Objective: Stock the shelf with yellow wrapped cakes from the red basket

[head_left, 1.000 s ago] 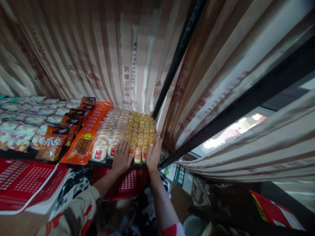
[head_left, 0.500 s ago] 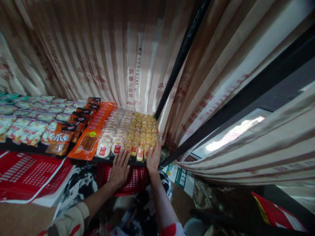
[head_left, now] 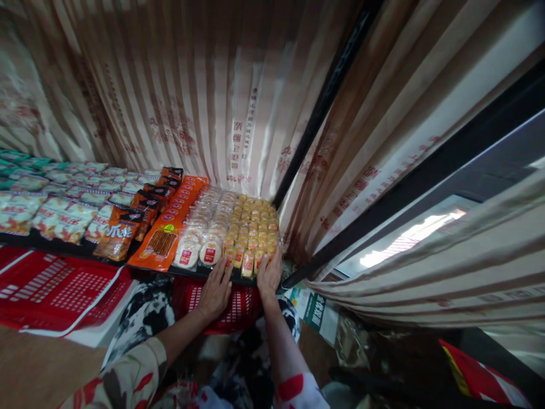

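Observation:
Small yellow wrapped snack packs (head_left: 254, 222) stand in tight rows at the right end of a dark shelf (head_left: 183, 271). My left hand (head_left: 216, 291) lies with fingers stretched out against the front of these rows, near the round white wrapped biscuits (head_left: 210, 252). At the front right corner, my right hand (head_left: 269, 275) rests along the side of the yellow packs, its fingers extended and partly hidden. Neither hand is closed around a pack. Left of the round biscuits lies a large orange snack bag (head_left: 159, 241) with brown sticks pictured on it.
Orange-black bags (head_left: 118, 233) and white snack packets (head_left: 63, 218) fill the shelf leftward. Red baskets (head_left: 76, 289) sit below the shelf. Beige printed curtains (head_left: 204, 108) hang behind, with a black pole (head_left: 323, 108) at the shelf's right end. A red packet (head_left: 481, 372) lies lower right.
The view has shifted slightly, so the shelf appears a little farther right. Both hands stay at the yellow packs; the left hand has moved slightly rightward along their front.

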`<act>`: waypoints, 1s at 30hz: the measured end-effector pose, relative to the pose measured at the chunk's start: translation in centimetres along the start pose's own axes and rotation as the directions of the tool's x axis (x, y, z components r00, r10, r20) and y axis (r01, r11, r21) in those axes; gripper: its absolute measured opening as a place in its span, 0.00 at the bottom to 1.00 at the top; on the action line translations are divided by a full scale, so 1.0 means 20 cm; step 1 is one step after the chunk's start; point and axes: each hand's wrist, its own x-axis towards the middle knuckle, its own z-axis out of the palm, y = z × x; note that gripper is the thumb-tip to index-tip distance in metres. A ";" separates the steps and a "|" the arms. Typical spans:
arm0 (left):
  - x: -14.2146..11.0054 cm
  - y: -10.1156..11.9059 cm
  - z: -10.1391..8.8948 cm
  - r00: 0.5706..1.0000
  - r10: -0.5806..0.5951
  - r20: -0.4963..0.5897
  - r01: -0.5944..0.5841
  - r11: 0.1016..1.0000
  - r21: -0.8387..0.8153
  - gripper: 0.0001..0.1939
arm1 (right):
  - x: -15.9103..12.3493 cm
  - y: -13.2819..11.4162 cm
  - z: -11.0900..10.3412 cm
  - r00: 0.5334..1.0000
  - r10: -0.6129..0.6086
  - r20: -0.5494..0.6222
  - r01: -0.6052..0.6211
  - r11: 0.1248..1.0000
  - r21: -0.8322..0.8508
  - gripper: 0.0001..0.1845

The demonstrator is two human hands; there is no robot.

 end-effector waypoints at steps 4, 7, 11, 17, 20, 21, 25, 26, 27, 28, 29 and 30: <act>0.02 0.00 0.03 0.999 -0.019 -0.031 0.017 0.998 -0.062 0.29 | 0.00 -0.01 0.00 1.000 0.001 -0.004 -0.001 1.000 -0.009 0.33; 0.03 -0.01 0.04 0.997 -0.034 -0.066 0.030 0.997 -0.070 0.28 | 0.00 -0.01 0.00 1.000 0.000 -0.004 0.000 1.000 -0.015 0.33; 0.05 -0.01 0.05 0.994 -0.034 -0.100 0.030 0.998 -0.047 0.25 | 0.00 -0.01 0.00 1.000 -0.006 -0.002 0.006 1.000 -0.012 0.34; 0.09 -0.03 0.07 0.985 -0.041 -0.169 0.043 0.999 0.008 0.22 | 0.00 -0.01 0.00 1.000 0.004 0.000 -0.004 1.000 -0.021 0.34; 0.11 -0.03 0.07 0.981 -0.054 -0.187 0.059 0.998 0.023 0.21 | 0.00 -0.01 0.00 1.000 0.008 -0.006 -0.008 1.000 -0.027 0.34; 0.11 -0.03 0.06 0.981 -0.056 -0.187 0.062 0.998 0.029 0.21 | 0.00 -0.01 0.00 1.000 0.005 -0.010 -0.005 1.000 -0.028 0.34; 0.10 -0.02 0.04 0.984 -0.054 -0.172 0.065 0.996 0.059 0.21 | 0.00 0.00 0.01 1.000 -0.014 -0.022 0.013 0.999 -0.032 0.33; 0.09 -0.02 0.04 0.984 -0.052 -0.170 0.064 0.996 0.063 0.21 | 0.00 0.00 0.01 1.000 -0.015 -0.023 0.014 0.999 -0.034 0.32; 0.09 -0.02 0.03 0.984 -0.050 -0.168 0.062 0.996 0.066 0.21 | 0.00 0.00 0.01 1.000 -0.014 -0.023 0.013 0.999 -0.034 0.32; 0.08 -0.01 0.03 0.985 -0.048 -0.168 0.060 0.996 0.066 0.21 | 0.00 0.00 0.01 1.000 -0.012 -0.023 0.011 0.999 -0.033 0.32; 0.08 -0.01 0.03 0.985 -0.044 -0.167 0.056 0.996 0.067 0.21 | 0.00 0.00 0.01 1.000 -0.011 -0.024 0.010 0.999 -0.031 0.32; 0.07 -0.01 0.02 0.985 -0.042 -0.167 0.054 0.996 0.067 0.21 | 0.00 0.00 0.01 1.000 -0.011 -0.025 0.010 1.000 -0.028 0.32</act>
